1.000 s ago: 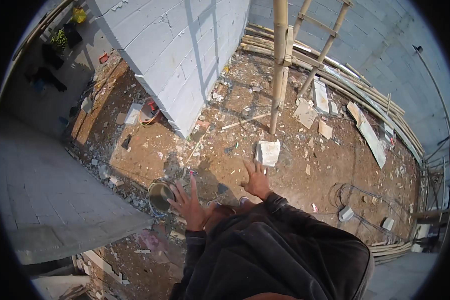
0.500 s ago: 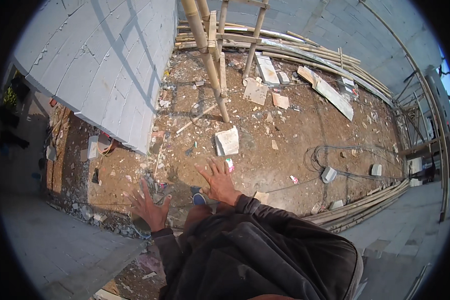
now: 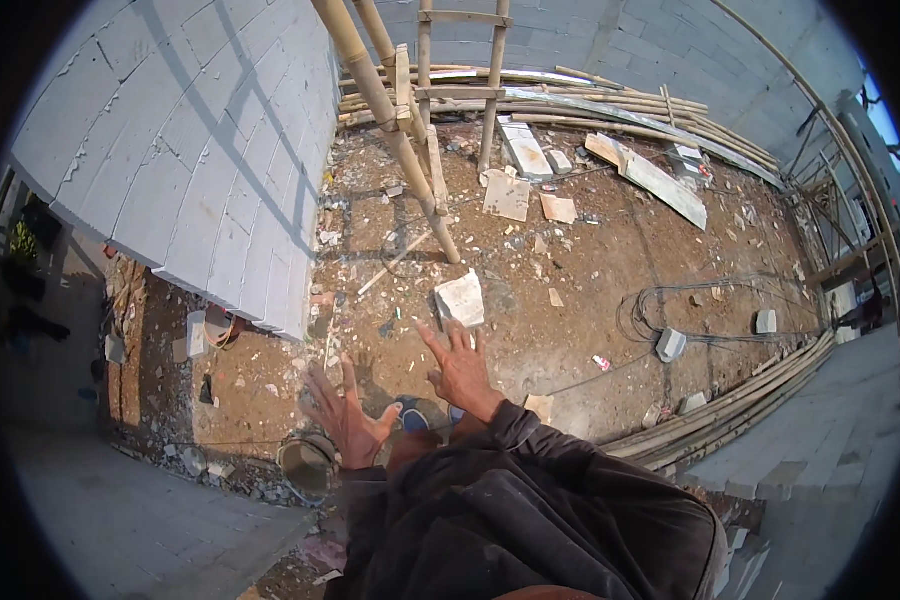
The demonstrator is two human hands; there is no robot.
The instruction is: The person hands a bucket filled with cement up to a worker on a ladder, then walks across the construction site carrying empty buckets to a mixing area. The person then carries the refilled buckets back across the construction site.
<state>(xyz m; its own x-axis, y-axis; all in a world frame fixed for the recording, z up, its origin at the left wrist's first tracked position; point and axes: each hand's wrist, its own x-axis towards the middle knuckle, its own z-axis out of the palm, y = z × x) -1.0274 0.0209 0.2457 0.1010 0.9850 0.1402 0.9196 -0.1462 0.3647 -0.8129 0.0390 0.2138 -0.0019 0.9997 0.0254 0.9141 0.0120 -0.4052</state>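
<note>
Both of my hands are stretched out over the dirt ground, palms down and holding nothing. My left hand (image 3: pixel 345 415) is open with its fingers spread, and a round bucket (image 3: pixel 308 467) stands just beside its wrist. My right hand (image 3: pixel 463 372) is open too; its fingertips overlap the near edge of a pale broken block (image 3: pixel 460 299) in the picture, and I cannot tell whether they touch. Below and between the hands show my blue shoes (image 3: pixel 413 415). Dark sleeves cover both forearms.
A grey block wall (image 3: pixel 200 170) rises at the left. Bamboo scaffolding poles (image 3: pixel 410 150) lean ahead. Long poles (image 3: pixel 620 100) lie along the back wall, and more bamboo (image 3: pixel 730 405) lies at the right. Looped black cable (image 3: pixel 660 310), a long board (image 3: pixel 655 182) and rubble litter the ground.
My left hand has moved right, toward the right hand, which has shifted slightly right. The view has moved, so the bucket shows more fully and both shoes are visible.
</note>
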